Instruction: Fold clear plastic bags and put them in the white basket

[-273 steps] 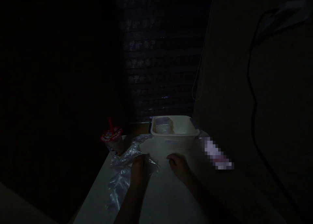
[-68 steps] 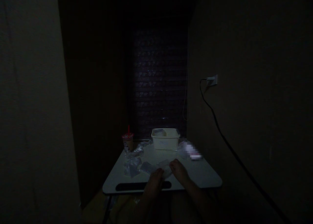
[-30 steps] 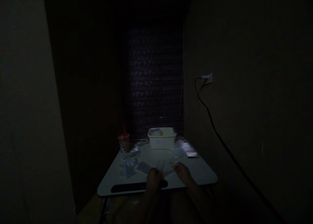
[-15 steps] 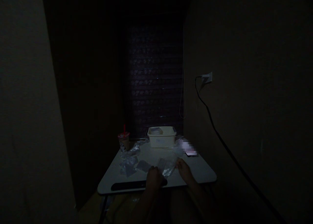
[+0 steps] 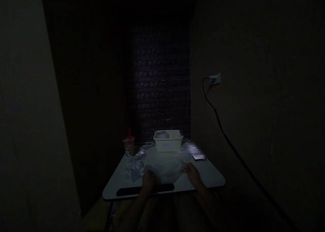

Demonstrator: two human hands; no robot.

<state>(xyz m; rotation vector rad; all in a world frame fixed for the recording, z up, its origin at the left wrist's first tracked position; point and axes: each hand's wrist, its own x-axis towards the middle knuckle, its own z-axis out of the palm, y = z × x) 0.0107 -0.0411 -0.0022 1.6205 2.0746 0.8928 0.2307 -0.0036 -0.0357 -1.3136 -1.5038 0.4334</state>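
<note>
One pale table (image 5: 213,178) fills the near middle of the scene. On its far side stands a white tub (image 5: 168,146), with something pale and hard to make out in its left part. Nearer, over the table's near half, clear plastic film (image 5: 167,174) spans the gap between the two hands; it is blurred, and I cannot tell whether it is a bag or a single sheet. It looks very light and soft, with little stiffness of its own, so it probably sags and creases easily, slips between dry fingers and tears if pulled hard. Its opposite side edges seem the best hold, pinched lightly so it stays spread. Crumpled plastic (image 5: 134,170) lies to the left, with a lidded cup (image 5: 129,147) beyond it. The left hand (image 5: 149,180) is at the film's left edge, its fingers curled in and seemingly closed on it, though dimness hides the tips. The right hand (image 5: 192,174) has thumb and fingertips nearly together, apparently pinching the right edge.
</note>
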